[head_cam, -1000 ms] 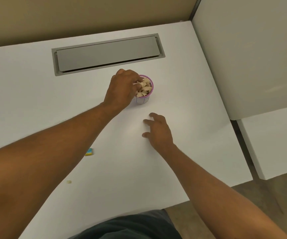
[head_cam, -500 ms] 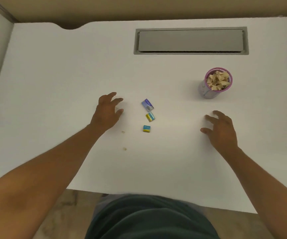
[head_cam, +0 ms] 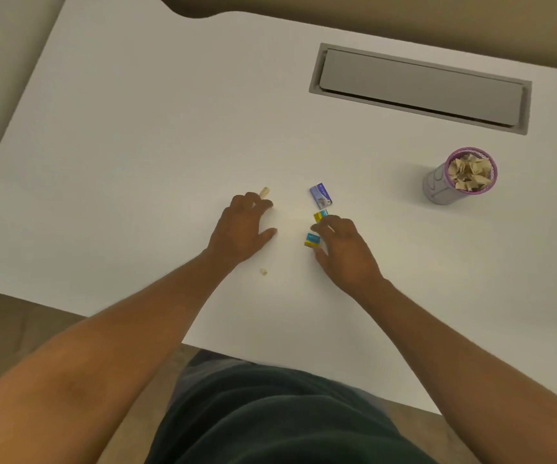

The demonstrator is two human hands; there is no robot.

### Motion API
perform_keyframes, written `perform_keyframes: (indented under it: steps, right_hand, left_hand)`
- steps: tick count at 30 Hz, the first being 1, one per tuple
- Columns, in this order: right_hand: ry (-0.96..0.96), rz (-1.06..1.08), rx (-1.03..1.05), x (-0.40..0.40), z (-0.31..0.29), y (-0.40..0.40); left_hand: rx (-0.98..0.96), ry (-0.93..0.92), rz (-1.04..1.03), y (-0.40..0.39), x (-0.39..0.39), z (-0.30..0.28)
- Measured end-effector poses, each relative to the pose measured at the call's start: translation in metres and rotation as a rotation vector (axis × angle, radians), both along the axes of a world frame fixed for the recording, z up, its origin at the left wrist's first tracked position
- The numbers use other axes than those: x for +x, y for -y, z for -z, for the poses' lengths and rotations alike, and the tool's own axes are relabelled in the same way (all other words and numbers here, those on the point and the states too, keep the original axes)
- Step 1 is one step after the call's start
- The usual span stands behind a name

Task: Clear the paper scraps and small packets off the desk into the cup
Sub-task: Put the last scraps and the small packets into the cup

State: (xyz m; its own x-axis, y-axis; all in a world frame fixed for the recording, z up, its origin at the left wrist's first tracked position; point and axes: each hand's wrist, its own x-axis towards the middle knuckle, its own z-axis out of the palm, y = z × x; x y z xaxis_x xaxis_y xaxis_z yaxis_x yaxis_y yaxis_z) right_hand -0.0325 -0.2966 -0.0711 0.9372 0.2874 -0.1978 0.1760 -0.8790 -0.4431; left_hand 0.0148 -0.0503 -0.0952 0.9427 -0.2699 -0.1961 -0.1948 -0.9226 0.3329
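Observation:
A purple-rimmed mesh cup [head_cam: 437, 190] stands at the right of the white desk [head_cam: 136, 128], filled with tan paper scraps. Three small packets lie mid-desk: a blue-and-white one [head_cam: 320, 195], a yellow-and-blue one [head_cam: 319, 216] and a blue-and-yellow one [head_cam: 311, 240]. My right hand [head_cam: 347, 252] pinches the blue-and-yellow packet between thumb and forefinger, and its fingertips also touch the yellow-and-blue one. My left hand [head_cam: 242, 229] rests to the left with curled fingers. A tan paper scrap [head_cam: 264, 192] sits at its fingertips; whether it is gripped is unclear. Another scrap [head_cam: 263, 271] lies near my left wrist.
A grey cable hatch [head_cam: 421, 87] is set into the desk at the back right. The desk's near edge runs just above my lap, and a curved notch cuts its far edge. A white panel borders the left side.
My right hand has moved left from beside the cup to the packets and closed around the lowest one. My left hand stays left of the packets, its fingers now curled. The view has tilted.

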Motion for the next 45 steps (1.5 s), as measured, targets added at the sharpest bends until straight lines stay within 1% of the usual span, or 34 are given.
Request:
perform_keyframes:
  steps: [3, 6, 9, 11, 13, 16, 20, 22, 23, 24, 27, 30, 32, 34, 39, 42, 44, 45]
  right_hand:
    - [0.043, -0.193, -0.069, -0.002, 0.001, -0.033]
    - [-0.006, -0.322, -0.055, -0.010, 0.002, -0.061]
    - [-0.095, -0.367, -0.070, -0.019, 0.009, -0.081]
    - [-0.165, -0.382, -0.118, -0.020, 0.015, -0.089]
    - [-0.185, -0.388, -0.150, -0.019, 0.022, -0.094]
    - [-0.151, -0.409, -0.184, -0.017, 0.028, -0.098]
    - [-0.005, -0.431, -0.272, -0.021, 0.022, -0.097]
    - [0.033, -0.471, -0.263, -0.025, 0.021, -0.098]
    - [0.008, -0.487, -0.251, -0.026, 0.019, -0.100]
    - [-0.030, -0.488, -0.250, -0.027, 0.018, -0.101]
    - [-0.052, -0.480, -0.250, -0.031, 0.016, -0.104]
    - [-0.071, -0.481, -0.252, -0.032, 0.012, -0.106]
    - [-0.079, -0.486, -0.265, -0.033, 0.010, -0.107]
    - [-0.079, -0.490, -0.271, -0.032, 0.009, -0.109]
    - [-0.056, -0.502, -0.262, -0.028, 0.008, -0.111]
    - [-0.051, -0.502, -0.235, -0.030, 0.013, -0.111]
    - [-0.068, -0.483, -0.229, -0.028, 0.021, -0.111]
    - [-0.098, -0.437, -0.209, -0.027, 0.024, -0.111]
  left_hand:
    - [0.026, 0.055, -0.022, -0.006, 0.008, 0.001]
    - [0.027, -0.034, 0.087, -0.013, 0.025, 0.004]
    - [0.000, -0.103, 0.220, -0.018, 0.031, 0.006]
    - [-0.018, -0.068, 0.241, -0.021, 0.023, 0.003]
    - [-0.021, -0.036, 0.242, -0.025, 0.013, 0.001]
    - [-0.029, -0.011, 0.214, -0.030, 0.001, 0.000]
    - [-0.020, -0.018, 0.227, -0.037, -0.004, 0.006]
    - [-0.032, -0.018, 0.242, -0.037, -0.005, 0.008]
    - [-0.070, -0.017, 0.210, -0.037, -0.006, 0.009]
    - [-0.145, -0.026, 0.134, -0.038, -0.007, 0.010]
    - [-0.384, -0.125, -0.131, -0.042, -0.010, 0.009]
    - [-0.464, -0.207, -0.209, -0.042, -0.013, 0.006]
    - [-0.444, -0.219, -0.204, -0.039, -0.015, 0.002]
    - [-0.363, -0.203, -0.166, -0.034, -0.015, -0.002]
    - [-0.192, -0.105, -0.032, -0.020, -0.013, -0.003]
    - [-0.103, -0.064, 0.012, -0.015, -0.013, -0.001]
    - [-0.086, -0.056, 0.022, -0.013, -0.011, -0.002]
    - [-0.115, -0.050, 0.005, -0.012, -0.011, -0.002]
